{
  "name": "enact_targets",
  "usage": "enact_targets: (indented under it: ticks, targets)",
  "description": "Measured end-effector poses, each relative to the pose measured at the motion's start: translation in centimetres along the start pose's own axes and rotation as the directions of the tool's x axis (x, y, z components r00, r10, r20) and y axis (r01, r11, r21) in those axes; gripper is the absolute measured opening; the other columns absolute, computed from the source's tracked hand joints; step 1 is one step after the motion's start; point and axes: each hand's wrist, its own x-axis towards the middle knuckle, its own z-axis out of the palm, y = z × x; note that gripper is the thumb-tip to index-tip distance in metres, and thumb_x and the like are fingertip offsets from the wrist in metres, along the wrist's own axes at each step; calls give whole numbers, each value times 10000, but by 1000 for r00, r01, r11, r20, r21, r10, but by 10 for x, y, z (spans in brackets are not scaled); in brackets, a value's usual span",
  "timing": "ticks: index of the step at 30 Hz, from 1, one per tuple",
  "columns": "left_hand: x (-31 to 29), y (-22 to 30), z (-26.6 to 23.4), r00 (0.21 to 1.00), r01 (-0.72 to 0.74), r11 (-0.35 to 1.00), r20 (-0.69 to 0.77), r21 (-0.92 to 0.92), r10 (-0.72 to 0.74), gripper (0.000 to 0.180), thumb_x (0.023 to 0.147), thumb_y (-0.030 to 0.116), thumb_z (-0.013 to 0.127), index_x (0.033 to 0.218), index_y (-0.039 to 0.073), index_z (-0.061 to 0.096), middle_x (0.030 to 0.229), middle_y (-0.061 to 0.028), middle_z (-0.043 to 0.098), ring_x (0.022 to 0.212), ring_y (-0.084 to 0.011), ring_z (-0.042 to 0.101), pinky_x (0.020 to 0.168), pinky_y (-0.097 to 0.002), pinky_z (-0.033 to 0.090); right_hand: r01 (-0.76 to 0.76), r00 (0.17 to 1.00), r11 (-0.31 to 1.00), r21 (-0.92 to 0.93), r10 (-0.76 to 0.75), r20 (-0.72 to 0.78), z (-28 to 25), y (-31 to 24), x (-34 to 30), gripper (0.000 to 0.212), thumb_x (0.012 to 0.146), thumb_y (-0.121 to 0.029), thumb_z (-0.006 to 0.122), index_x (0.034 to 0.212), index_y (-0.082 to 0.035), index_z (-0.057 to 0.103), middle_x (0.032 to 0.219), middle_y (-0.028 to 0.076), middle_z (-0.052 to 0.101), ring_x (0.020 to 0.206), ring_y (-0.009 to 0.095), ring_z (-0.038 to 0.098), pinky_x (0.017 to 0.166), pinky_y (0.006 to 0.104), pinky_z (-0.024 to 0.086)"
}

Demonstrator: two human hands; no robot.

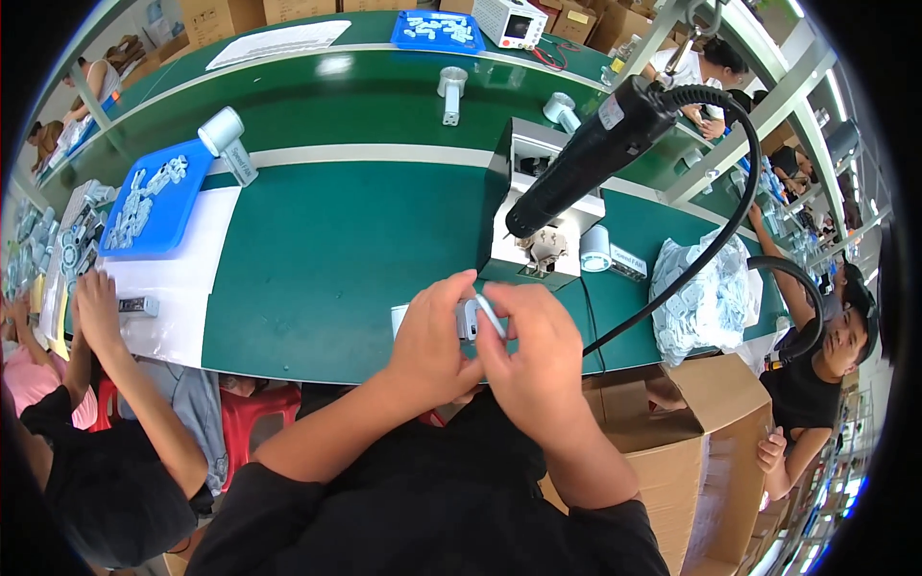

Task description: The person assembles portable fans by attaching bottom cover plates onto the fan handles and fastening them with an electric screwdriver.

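My left hand and my right hand meet at the near edge of the green table. Between them sits a small grey and white part, gripped from both sides. My right fingers also pinch a thin white strip that lies against the part. A black powered screwdriver hangs on a cable just above and beyond my hands. Behind it stands a white and black machine with a small fixture at its front.
A blue tray of small white parts lies at the left, where another person's hand rests on white paper. A clear bag of white parts lies to the right, above an open cardboard box. Another person sits at the far right.
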Motion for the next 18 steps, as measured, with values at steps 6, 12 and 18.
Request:
enact_targets:
  ticks: [6,12,18]
  targets:
    - [3,-16,0,998,-58,995,19,-85,60,638,694,213,733,1220,33,420,1082,-192,544,952,-375,554,818,-447,445,43,993,998,-52,-37,111,4,-15,-12,481,696,-227,765,1023,89,609,826,97,525,732,268,533,636,372,440]
    - [-2,-28,-4,996,-19,969,76,-245,39,551,765,164,687,1231,31,426,1017,-146,569,825,-312,580,712,-389,466,5,997,997,-75,1,76,1,-6,-5,388,750,-246,720,1015,27,641,745,77,543,686,240,528,605,354,422]
    - [5,-35,-18,988,92,877,154,-472,-21,469,817,201,583,1222,21,432,1016,-121,540,852,-210,547,762,-327,447,133,879,983,127,-58,-474,-17,23,35,285,798,-28,622,1078,16,583,983,123,572,854,221,545,725,325,424]
